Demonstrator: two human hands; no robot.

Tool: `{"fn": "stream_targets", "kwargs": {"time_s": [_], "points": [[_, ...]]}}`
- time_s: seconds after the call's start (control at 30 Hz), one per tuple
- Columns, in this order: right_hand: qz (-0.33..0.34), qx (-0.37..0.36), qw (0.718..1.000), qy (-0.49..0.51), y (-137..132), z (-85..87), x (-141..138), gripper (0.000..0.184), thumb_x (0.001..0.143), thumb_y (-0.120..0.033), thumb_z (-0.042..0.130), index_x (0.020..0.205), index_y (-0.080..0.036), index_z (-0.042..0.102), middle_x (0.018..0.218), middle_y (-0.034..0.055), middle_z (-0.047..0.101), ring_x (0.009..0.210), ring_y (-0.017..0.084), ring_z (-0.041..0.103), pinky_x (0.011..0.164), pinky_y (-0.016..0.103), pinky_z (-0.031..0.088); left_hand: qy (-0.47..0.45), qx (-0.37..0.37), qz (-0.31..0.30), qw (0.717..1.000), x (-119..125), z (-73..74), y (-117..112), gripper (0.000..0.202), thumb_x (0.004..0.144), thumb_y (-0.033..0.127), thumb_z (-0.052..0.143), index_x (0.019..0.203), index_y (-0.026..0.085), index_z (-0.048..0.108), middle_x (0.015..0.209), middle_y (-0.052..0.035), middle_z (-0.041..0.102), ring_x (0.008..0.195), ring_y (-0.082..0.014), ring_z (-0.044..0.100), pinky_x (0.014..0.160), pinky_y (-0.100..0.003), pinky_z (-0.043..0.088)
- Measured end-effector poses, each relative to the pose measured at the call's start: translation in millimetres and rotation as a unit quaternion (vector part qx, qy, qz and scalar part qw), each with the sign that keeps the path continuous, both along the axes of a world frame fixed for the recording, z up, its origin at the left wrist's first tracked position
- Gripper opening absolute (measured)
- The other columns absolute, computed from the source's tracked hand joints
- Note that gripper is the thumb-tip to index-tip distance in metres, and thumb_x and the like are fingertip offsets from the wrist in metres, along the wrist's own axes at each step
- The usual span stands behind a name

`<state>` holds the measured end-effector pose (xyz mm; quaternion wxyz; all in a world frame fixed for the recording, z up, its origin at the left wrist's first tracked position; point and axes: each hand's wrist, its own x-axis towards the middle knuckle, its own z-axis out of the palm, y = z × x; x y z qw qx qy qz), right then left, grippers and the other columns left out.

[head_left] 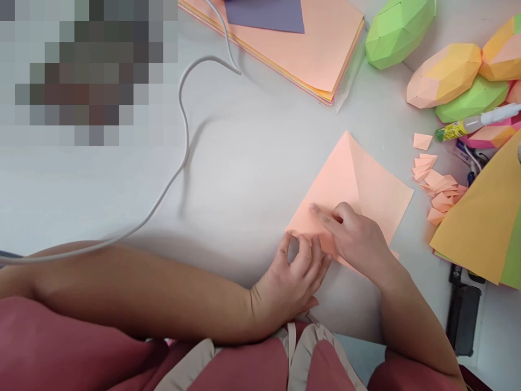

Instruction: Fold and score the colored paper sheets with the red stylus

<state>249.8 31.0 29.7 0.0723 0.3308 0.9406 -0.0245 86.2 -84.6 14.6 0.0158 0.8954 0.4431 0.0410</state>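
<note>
A square sheet of peach paper [334,179] lies turned like a diamond on the white table, with a crease running down from its far corner. My left hand [301,266] is at its near left edge, fingers curled and closed on the paper there. Across the lower part of the sheet rests my right hand [362,241], its index finger stretched out against the surface and its other fingers bent. The underside of the paper near my left fingertips is hidden.
Small folded peach pieces [442,187] lie to the right, near a glue pen [468,124] and faceted paper shapes [443,76]. Yellow paper [480,217] overhangs a black object [464,317]. A paper stack [301,57] sits at the back; a white cable [185,125] crosses the left side.
</note>
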Motion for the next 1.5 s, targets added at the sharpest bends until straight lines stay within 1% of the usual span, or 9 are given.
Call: {"fn": "stream_targets", "kwargs": {"time_s": [0.3, 0.53, 0.77, 0.87, 0.93, 1.0, 1.1, 1.3, 1.5], "points": [[-0.003, -0.004, 1.0, 0.006, 0, -1.3, 1, 0.048, 0.092, -0.017, 0.038, 0.138, -0.029, 0.047, 0.077, 0.0013, 0.044, 0.06, 0.012, 0.041, 0.049, 0.021, 0.024, 0.027, -0.012, 0.025, 0.999, 1, 2.8, -1, 0.081, 0.084, 0.072, 0.044, 0.145, 0.019, 0.039, 0.139, -0.0199, 0.051, 0.116, -0.0379, 0.05, 0.091, -0.062, 0.045], [-0.019, -0.022, 0.999, 0.014, 0, 2.2, -3, 0.043, 0.095, -0.021, 0.037, 0.134, -0.031, 0.052, 0.075, 0.0005, 0.042, 0.058, 0.011, 0.041, 0.048, 0.022, 0.023, 0.062, 0.008, -0.001, 0.998, 0, 4.8, 1, 0.079, 0.088, 0.069, 0.039, 0.146, 0.014, 0.037, 0.138, -0.0207, 0.052, 0.117, -0.0355, 0.05, 0.094, -0.054, 0.044], [-0.042, -0.048, 0.998, 0.019, -1, 2.1, -3, 0.037, 0.096, -0.03, 0.038, 0.13, -0.028, 0.055, 0.077, 0.0014, 0.045, 0.06, 0.013, 0.042, 0.049, 0.022, 0.024, 0.049, 0.004, 0.012, 0.999, 1, 7.3, 1, 0.081, 0.087, 0.07, 0.041, 0.145, 0.014, 0.038, 0.135, -0.0194, 0.055, 0.114, -0.0358, 0.051, 0.095, -0.055, 0.042], [-0.037, -0.05, 0.998, 0.008, -1, 0.6, -1, 0.042, 0.094, -0.023, 0.038, 0.134, -0.03, 0.05, 0.077, 0.0012, 0.045, 0.06, 0.013, 0.039, 0.05, 0.023, 0.022, 0.054, 0.024, 0.023, 0.998, -6, 12.8, 10, 0.063, 0.093, 0.055, 0.043, 0.127, 0.005, 0.058, 0.12, -0.0219, 0.061, 0.104, -0.0336, 0.056, 0.089, -0.048, 0.044], [-0.026, -0.037, 0.999, -0.002, 0, -0.1, 0, 0.048, 0.092, -0.015, 0.036, 0.137, -0.03, 0.046, 0.076, 0.0011, 0.043, 0.06, 0.013, 0.037, 0.05, 0.023, 0.02, 0.021, 0.051, -0.002, 0.998, -17, 13.4, 20, 0.037, 0.095, 0.034, 0.047, 0.097, 0.006, 0.072, 0.097, -0.0188, 0.066, 0.086, -0.0286, 0.058, 0.072, -0.042, 0.046], [-0.019, -0.02, 1.0, -0.006, 0, -0.6, 0, 0.052, 0.091, -0.011, 0.036, 0.139, -0.03, 0.044, 0.075, 0.0009, 0.042, 0.059, 0.013, 0.035, 0.05, 0.023, 0.02, -0.042, 0.075, -0.045, 0.995, -31, 10.0, 32, 0.023, 0.087, 0.013, 0.053, 0.069, 0.012, 0.068, 0.069, -0.0089, 0.058, 0.063, -0.0205, 0.051, 0.053, -0.033, 0.037], [-0.004, -0.002, 1.0, -0.01, 0, -0.9, -1, 0.054, 0.09, -0.01, 0.038, 0.14, -0.029, 0.042, 0.075, 0.0007, 0.041, 0.057, 0.013, 0.033, 0.05, 0.023, 0.02, -0.145, 0.085, -0.087, 0.982, -53, 0.3, 51, 0.03, 0.078, -0.003, 0.049, 0.055, 0.015, 0.056, 0.061, -0.0039, 0.049, 0.057, -0.0158, 0.042, 0.049, -0.029, 0.031], [-0.026, -0.023, 0.999, -0.009, -2, -4.0, 0, 0.045, 0.096, -0.015, 0.032, 0.135, -0.031, 0.044, 0.074, 0.0, 0.043, 0.054, 0.013, 0.028, 0.05, 0.026, 0.019, -0.221, 0.004, -0.086, 0.971, -75, -9.1, 75, 0.026, 0.09, 0.004, 0.046, 0.073, 0.016, 0.061, 0.085, -0.0046, 0.06, 0.091, -0.0182, 0.053, 0.077, -0.031, 0.044], [-0.016, -0.012, 1.0, 0.004, -2, -5.5, 0, 0.051, 0.091, -0.008, 0.032, 0.135, -0.031, 0.045, 0.073, 0.0, 0.042, 0.053, 0.012, 0.025, 0.049, 0.025, 0.017, -0.195, 0.009, 0.001, 0.981, -73, -8.0, 76, 0.013, 0.09, 0.018, 0.055, 0.082, 0.016, 0.065, 0.109, -0.0123, 0.059, 0.112, -0.0292, 0.049, 0.087, -0.043, 0.046]]}}
